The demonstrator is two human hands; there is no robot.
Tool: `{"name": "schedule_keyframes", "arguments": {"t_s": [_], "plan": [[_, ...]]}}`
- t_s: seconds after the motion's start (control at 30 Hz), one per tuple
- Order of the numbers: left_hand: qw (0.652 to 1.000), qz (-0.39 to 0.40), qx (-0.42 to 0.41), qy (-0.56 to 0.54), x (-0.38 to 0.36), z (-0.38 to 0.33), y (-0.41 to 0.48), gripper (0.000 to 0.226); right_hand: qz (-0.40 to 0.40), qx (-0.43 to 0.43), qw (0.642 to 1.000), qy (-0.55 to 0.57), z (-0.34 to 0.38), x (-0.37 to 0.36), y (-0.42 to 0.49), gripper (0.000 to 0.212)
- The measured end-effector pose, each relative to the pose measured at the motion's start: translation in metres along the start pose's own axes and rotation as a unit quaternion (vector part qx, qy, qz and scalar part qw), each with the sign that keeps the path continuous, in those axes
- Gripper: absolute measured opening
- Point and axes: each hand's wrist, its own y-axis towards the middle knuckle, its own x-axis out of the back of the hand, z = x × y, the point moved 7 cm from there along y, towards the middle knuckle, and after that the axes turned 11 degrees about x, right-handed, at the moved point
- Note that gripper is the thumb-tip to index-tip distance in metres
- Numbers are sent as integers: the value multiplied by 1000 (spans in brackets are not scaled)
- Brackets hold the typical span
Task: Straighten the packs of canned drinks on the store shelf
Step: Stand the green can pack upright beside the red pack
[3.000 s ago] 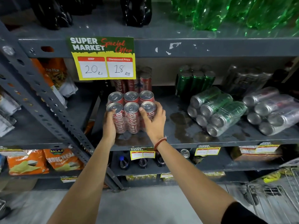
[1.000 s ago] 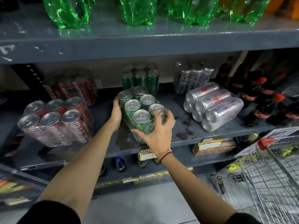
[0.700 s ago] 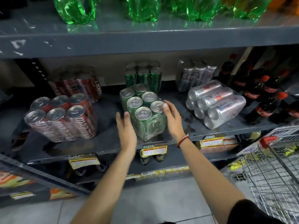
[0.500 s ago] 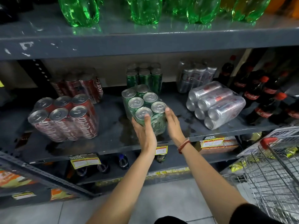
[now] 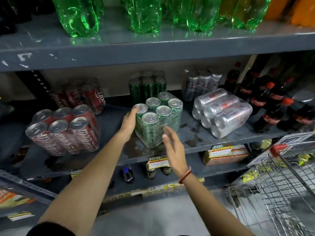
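Observation:
A shrink-wrapped pack of green cans (image 5: 158, 120) stands upright in the middle of the grey shelf (image 5: 201, 142), turned slightly askew. My left hand (image 5: 128, 123) presses flat against its left side, fingertips at the top of a can. My right hand (image 5: 172, 147) hovers open just in front of the pack's right front corner, not touching it. A red cola pack (image 5: 66, 130) stands upright to the left. A silver can pack (image 5: 221, 113) lies on its side to the right. Further packs of red (image 5: 81, 94), green (image 5: 147, 84) and silver cans (image 5: 201, 82) stand at the back.
Green plastic bottles (image 5: 146, 14) stand on the shelf above. Dark cola bottles (image 5: 265, 103) fill the right end of the shelf. A wire shopping cart (image 5: 286, 184) is at the lower right. Price tags (image 5: 157, 162) hang on the shelf edge, and wet stains mark the shelf.
My left hand has moved from the pack's front to its left side. My right hand has come off the pack and drawn back, open. The pack sits a little further in.

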Motion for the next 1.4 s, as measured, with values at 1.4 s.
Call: {"name": "schedule_keyframes", "arguments": {"t_s": [1.4], "plan": [[896,-229,-316,213,-35,-66,-90,47,-269,-10,963,-5,8,149,64,24]]}}
